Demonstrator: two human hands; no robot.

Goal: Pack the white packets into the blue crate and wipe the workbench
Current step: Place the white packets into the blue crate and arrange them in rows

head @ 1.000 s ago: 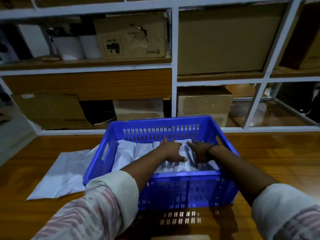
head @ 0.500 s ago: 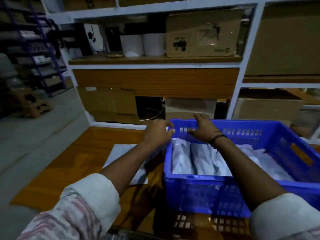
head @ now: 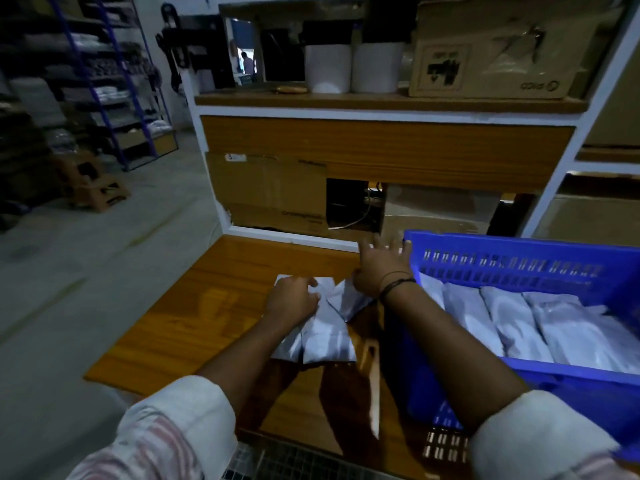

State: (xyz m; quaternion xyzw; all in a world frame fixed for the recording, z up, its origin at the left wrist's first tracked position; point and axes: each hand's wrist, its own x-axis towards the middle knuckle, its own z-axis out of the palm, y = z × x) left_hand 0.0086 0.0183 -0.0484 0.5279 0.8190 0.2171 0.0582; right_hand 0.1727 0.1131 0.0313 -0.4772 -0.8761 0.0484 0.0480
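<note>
A blue crate [head: 519, 268] stands on the right of the wooden workbench [head: 207, 306], holding several white packets [head: 512, 323] side by side. More white packets [head: 325, 337] lie on the bench just left of the crate. My left hand [head: 292, 299] rests on top of these loose packets, fingers curled over their far edge. My right hand [head: 381, 268] hovers beside the crate's left corner, fingers spread, above the far end of the loose packets, holding nothing.
White shelving [head: 381, 112] rises behind the bench with cardboard boxes [head: 491, 53] and two white rolls [head: 353, 67]. More cardboard [head: 270, 192] fills the lower opening. The bench's left edge drops to a grey floor [head: 86, 271]; storage racks [head: 104, 81] stand far left.
Both hands left the crate and moved left over the loose packets on the bench. My left hand now lies on them. The view swung left, so the crate sits at the right.
</note>
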